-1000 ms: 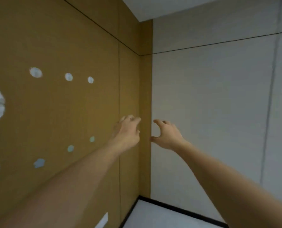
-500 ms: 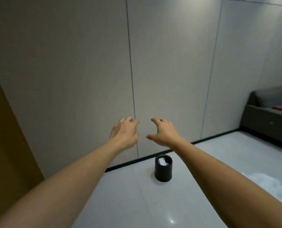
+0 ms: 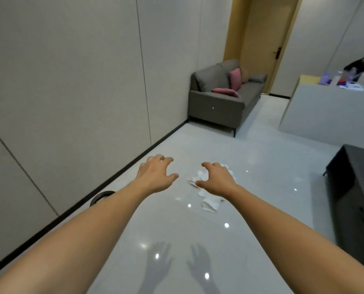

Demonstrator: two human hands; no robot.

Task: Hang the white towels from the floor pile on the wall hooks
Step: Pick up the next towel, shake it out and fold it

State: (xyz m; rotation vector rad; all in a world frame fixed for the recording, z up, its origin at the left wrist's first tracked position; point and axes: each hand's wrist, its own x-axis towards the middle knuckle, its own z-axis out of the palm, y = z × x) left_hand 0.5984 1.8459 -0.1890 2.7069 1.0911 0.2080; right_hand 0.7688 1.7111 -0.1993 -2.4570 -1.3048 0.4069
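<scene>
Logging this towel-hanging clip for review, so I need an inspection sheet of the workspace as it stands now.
Surface: glossy pale floor, light spots reflected.
Job's things: white towels piled on floor, partly behind right hand; wall hooks not in view.
Clutter: black round bin by the baseboard.
Grippers: left hand and right hand outstretched, fingers loosely curled, holding nothing.
Cables: nothing seen.
Surroundings: grey sofa with pink cushions, wooden door, counter with a person behind, dark cabinet.

Two bare forearms are stretched forward side by side, palms turned down. The left hand [image 3: 155, 177] and right hand [image 3: 217, 180] are held apart, fingers loosely curled and spread, nothing grasped in either.
</scene>
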